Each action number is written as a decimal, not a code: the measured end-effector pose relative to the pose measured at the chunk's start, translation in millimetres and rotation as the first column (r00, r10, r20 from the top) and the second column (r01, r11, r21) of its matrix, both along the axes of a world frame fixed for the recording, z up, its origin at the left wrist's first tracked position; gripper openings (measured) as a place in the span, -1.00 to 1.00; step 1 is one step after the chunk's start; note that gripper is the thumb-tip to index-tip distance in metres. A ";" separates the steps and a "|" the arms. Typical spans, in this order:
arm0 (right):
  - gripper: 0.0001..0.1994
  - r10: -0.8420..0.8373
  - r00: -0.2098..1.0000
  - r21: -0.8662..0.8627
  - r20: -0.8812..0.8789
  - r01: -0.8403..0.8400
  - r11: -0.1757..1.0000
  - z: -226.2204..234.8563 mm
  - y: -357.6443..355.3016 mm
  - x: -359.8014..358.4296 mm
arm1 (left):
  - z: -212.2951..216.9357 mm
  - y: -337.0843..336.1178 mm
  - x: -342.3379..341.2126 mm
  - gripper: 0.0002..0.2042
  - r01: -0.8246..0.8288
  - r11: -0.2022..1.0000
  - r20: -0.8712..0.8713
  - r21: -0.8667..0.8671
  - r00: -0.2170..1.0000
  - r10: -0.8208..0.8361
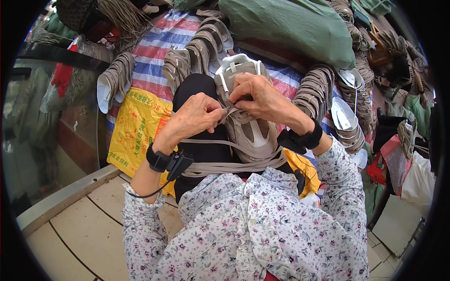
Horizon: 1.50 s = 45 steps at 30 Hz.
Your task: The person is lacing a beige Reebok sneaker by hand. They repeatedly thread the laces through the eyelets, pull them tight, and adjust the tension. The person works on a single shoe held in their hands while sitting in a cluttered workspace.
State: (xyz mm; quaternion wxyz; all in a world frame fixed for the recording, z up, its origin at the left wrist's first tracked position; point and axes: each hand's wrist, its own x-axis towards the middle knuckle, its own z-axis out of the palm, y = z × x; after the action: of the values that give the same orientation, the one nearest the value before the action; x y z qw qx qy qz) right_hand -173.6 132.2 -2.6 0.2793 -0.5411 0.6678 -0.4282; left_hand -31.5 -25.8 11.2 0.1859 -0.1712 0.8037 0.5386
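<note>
A beige-grey shoe upper (255,133) with pale trim lies across my dark-trousered lap, its tongue end pointing away from me. My left hand (196,117) is closed in a pinch at the left edge of the lacing area, with a bit of lace at its fingertips. Over the eyelets, my right hand (262,97) bends its fingers in a pinch on the lace too; the exact grip is partly hidden. A bundle of long, flat beige shoelaces (220,167) stretches over my thighs, and a loose strand runs up along the upper.
Rows of stacked shoe uppers (315,91) stand on a striped plastic sheet (152,54) ahead. A large green sack (290,28) lies beyond. Yellow plastic sacking (136,129) is left of my legs, near a glass panel (51,126). A white bag (418,180) sits at right.
</note>
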 end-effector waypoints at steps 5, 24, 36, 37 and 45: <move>-0.86 0.076 0.996 0.070 -0.042 -0.073 0.995 3.3 -6.5 -3.9 | -15.1 7.3 -2.8 -0.70 -0.074 0.997 -0.022 -0.028 0.997 0.073; -0.91 -0.280 0.929 -0.154 -0.244 0.248 0.957 38.0 43.0 -19.3 | -7.6 19.2 -18.1 -0.86 -0.264 0.948 -0.512 -0.176 0.847 0.141; -0.98 -0.575 0.684 0.079 0.448 0.611 0.788 -30.9 61.9 22.4 | -16.5 49.8 -56.4 -0.83 -0.180 0.933 -0.453 -0.311 0.891 0.021; -0.98 -0.583 0.679 0.077 0.446 0.620 0.781 -32.9 62.3 23.4 | -15.3 50.5 -57.0 -0.82 -0.161 0.935 -0.441 -0.316 0.898 0.006; -0.98 -0.565 0.613 0.076 0.552 0.639 0.766 -49.1 62.3 35.1 | -11.5 55.3 -59.3 -0.89 -0.032 0.894 -0.394 -0.446 0.904 -0.165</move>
State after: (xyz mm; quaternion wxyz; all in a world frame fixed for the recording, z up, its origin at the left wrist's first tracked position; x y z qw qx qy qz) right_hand -138.5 194.5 -51.7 0.2612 -0.1565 0.6730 -0.6741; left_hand -90.8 29.4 -0.3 -0.0174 -0.0601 0.9312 0.3590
